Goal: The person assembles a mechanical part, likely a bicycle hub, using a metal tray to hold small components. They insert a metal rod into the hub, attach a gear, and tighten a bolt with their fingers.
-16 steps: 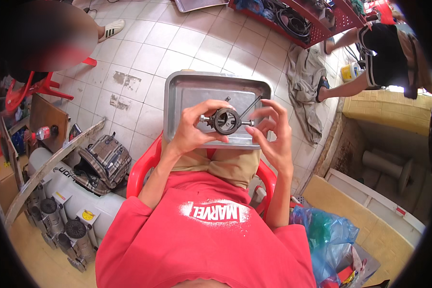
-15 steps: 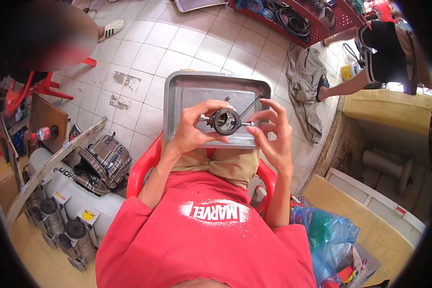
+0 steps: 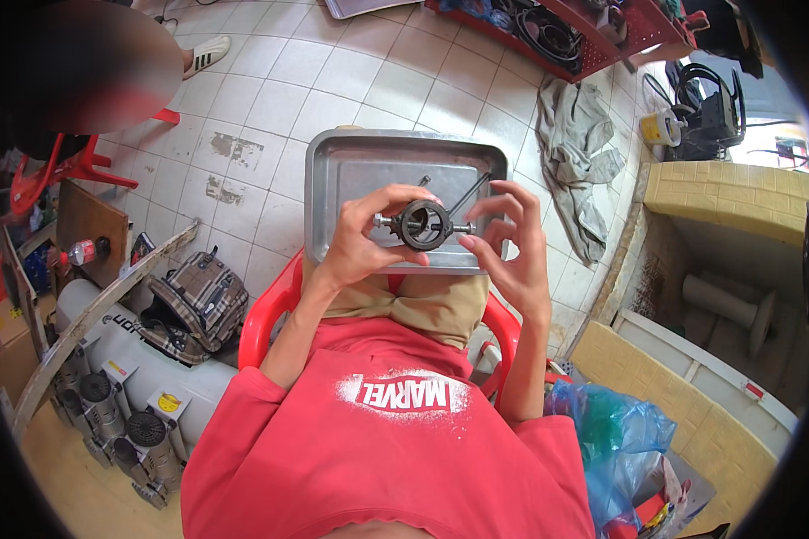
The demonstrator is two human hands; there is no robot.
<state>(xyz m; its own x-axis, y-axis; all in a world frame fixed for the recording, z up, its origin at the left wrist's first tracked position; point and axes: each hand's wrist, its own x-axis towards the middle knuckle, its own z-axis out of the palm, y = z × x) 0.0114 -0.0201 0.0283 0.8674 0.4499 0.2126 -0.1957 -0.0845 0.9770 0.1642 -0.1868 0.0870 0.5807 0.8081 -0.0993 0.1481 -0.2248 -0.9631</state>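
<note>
metal ring (image 3: 409, 230) in grip of l hand (image 3: 358, 241), r hand (image 3: 520, 253) nr bolt (image 3: 464, 229), can't tell if gripped.

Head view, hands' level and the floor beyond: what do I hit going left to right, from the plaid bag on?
Plaid bag → left hand → dark metal ring part → right hand → grey cloth → yellow-and-white bucket.
</note>
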